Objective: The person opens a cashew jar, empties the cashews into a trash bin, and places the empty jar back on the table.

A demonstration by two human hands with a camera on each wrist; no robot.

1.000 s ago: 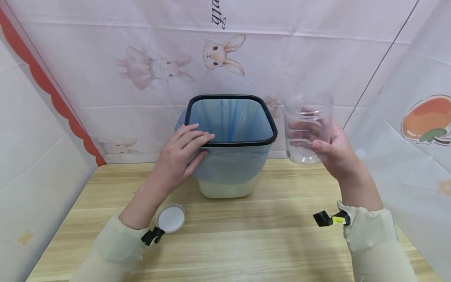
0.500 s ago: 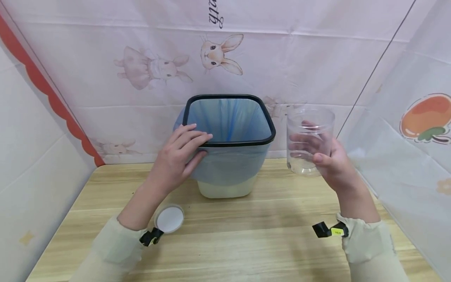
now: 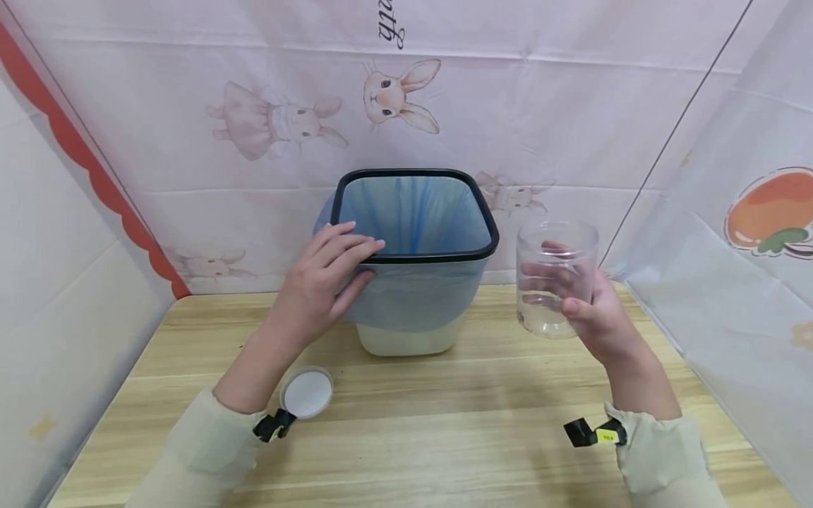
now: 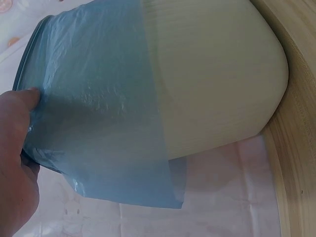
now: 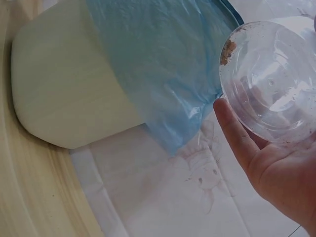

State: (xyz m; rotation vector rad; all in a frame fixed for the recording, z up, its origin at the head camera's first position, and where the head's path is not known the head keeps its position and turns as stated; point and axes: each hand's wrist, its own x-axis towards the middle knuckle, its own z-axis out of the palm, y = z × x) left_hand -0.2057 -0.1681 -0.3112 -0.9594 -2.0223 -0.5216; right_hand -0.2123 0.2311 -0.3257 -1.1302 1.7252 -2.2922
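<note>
My right hand [image 3: 593, 303] holds a clear plastic jar [image 3: 551, 324] upright to the right of the trash bin, fingers behind it and thumb on the near side. The right wrist view shows the jar's base [image 5: 271, 81] with a brown smear near its edge. A cream trash bin [image 3: 406, 340] with a black rim stands against the back wall, lined with a blue bag [image 3: 419, 296] that folds over the outside. With my left hand [image 3: 317, 282] I grip the bin's near-left rim, fingers over the top and thumb outside against the bag [image 4: 98, 98].
A round white lid [image 3: 308, 394] lies on the wooden table [image 3: 406, 437], beside my left wrist. Fabric with printed rabbits covers the back wall [image 3: 476, 120], and more fabric hangs at both sides.
My right hand has lowered with the jar, staying to the right of the bin. The left hand keeps its place on the rim.
</note>
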